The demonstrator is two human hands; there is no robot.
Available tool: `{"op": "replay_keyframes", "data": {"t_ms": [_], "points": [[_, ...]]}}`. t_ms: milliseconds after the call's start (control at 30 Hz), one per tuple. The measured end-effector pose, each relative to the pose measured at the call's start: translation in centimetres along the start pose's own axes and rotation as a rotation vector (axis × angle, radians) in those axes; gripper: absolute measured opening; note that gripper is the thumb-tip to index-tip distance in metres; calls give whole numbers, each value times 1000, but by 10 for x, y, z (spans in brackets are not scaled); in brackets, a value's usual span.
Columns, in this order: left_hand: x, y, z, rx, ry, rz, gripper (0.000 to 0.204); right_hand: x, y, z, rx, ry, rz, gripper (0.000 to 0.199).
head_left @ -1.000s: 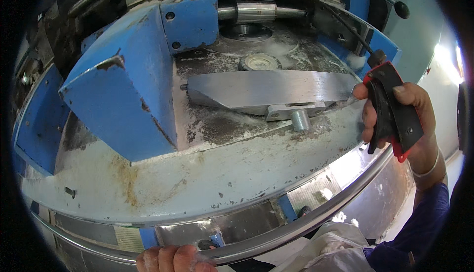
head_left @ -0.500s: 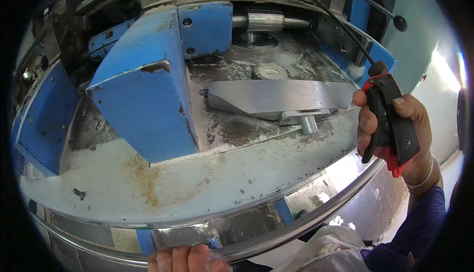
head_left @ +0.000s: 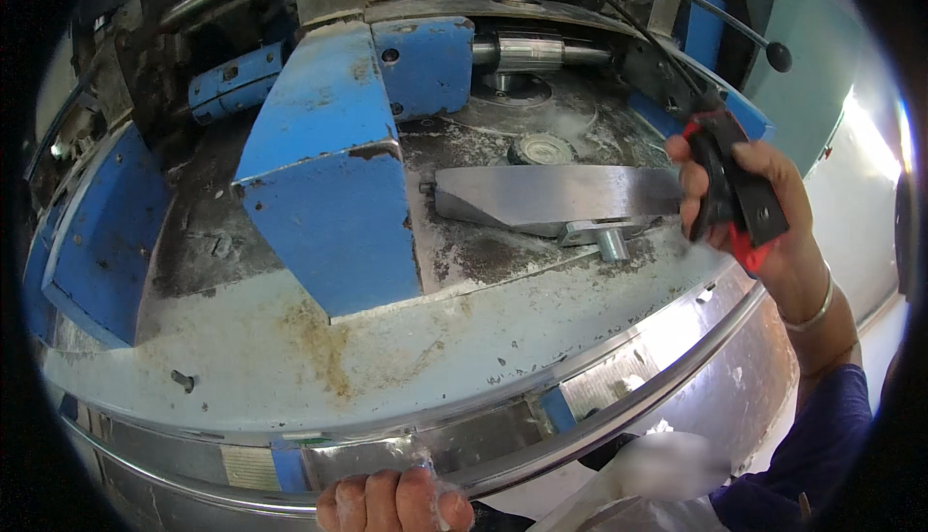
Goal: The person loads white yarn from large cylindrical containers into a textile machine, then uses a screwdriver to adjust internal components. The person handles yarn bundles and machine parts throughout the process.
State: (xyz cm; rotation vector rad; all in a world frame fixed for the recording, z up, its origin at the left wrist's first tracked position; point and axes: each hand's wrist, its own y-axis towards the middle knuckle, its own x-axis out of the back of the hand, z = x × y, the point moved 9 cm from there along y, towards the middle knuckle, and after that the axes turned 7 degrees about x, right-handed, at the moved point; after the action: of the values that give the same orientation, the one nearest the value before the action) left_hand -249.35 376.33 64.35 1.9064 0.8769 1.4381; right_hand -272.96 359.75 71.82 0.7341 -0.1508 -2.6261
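Raised at the right, my right hand [head_left: 795, 242] is closed around a red and black air gun [head_left: 742, 179] with a long thin black tube. The tube points up and left over the machine bed, its far end hard to make out. My left hand [head_left: 391, 501] is closed over the curved metal rail [head_left: 570, 443] at the front edge, with wisps of white fluff at its fingers. Left of the gun lies a smooth metal arm [head_left: 556, 192] with a short round stub [head_left: 612, 244] below it. A round ridged metal knob [head_left: 541, 149] sits behind the arm.
A chipped blue box-shaped cover [head_left: 329, 232] stands left of the arm. Another blue panel [head_left: 106, 237] is at the far left. A lever with a black ball [head_left: 779, 56] sticks out at the upper right. White dust coats the bed, and a small pin [head_left: 182, 380] rises from the pale ledge.
My right hand has moved left and away from me with the air gun. The machine sits slightly farther right in view, and my left hand keeps its place on the rail.
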Motion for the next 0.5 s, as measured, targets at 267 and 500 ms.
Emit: {"op": "replay_keyframes", "data": {"t_ms": [267,500], "points": [[2,6,-3,17,-6,38,24,31,-15,12,-13,-111,-40,47],[2,9,-6,12,-32,108,18,21,-40,17,-143,-175,-165,53]]}}
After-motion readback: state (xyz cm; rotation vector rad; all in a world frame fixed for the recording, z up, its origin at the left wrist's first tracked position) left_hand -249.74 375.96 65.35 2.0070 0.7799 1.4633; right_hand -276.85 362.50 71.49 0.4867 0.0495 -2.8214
